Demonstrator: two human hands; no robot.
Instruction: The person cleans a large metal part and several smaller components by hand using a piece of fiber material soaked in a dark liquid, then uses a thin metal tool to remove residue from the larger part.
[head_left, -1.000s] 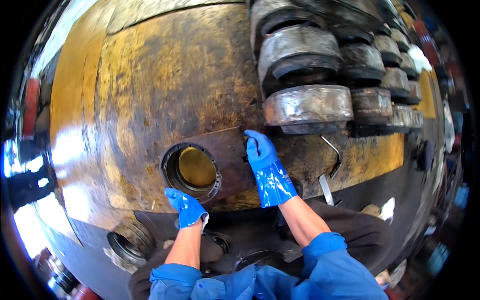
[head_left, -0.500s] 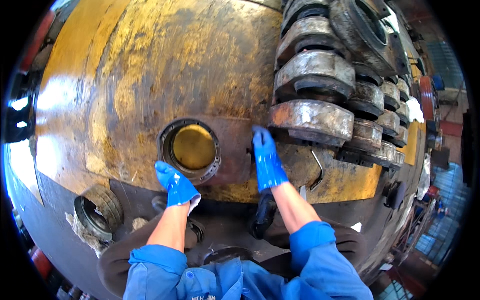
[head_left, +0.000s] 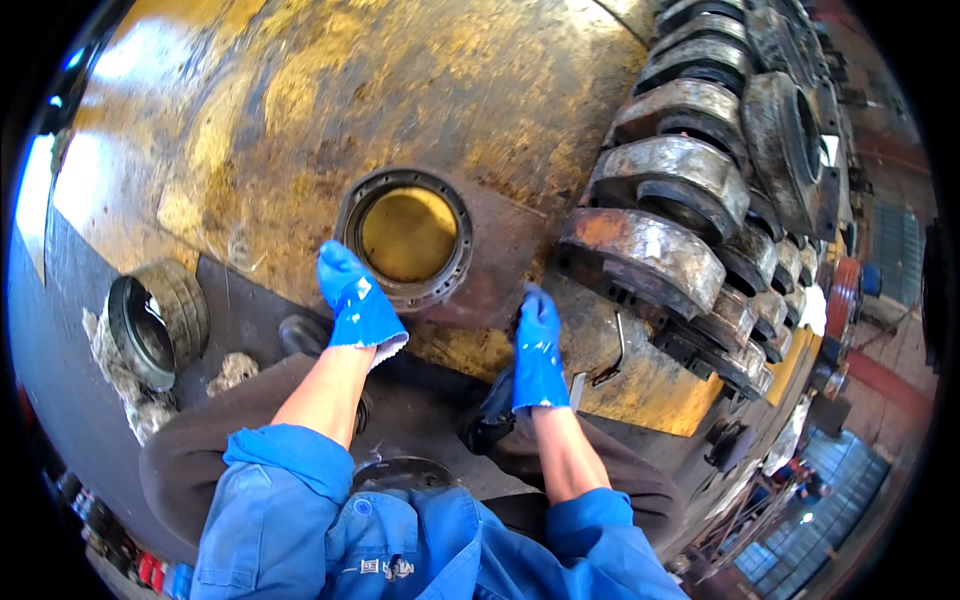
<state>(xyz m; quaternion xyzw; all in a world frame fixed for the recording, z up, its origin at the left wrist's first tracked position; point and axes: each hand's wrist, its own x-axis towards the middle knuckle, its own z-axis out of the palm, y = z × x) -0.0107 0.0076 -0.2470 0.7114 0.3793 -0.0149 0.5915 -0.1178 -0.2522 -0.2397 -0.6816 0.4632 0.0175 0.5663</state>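
Observation:
In front of me a heavy brown metal housing [head_left: 497, 250] lies on the worn yellow plate [head_left: 300, 110]. A dark ring flange with bolt holes [head_left: 455, 277] surrounds its round bore, through which yellow shows. My left hand [head_left: 355, 297], in a blue rubber glove, is closed against the left side of the flange. At the housing's near right corner, my right hand [head_left: 538, 348], gloved alike, has its fingers curled at the edge. Both hands appear to grip the housing from opposite sides; the undersides of the fingers are hidden.
Rows of similar greasy metal housings [head_left: 650, 255] stand at the right. A bent hex key [head_left: 618, 350] lies between them and my right hand. At the left sit a metal ring [head_left: 180, 315], a dirty rag [head_left: 140, 405] and another wad of rag [head_left: 233, 372]. My knees flank the work.
My view has turned, so the housing appears tilted and a little farther right and up. Both hands stay at its sides, with the right now at its near corner.

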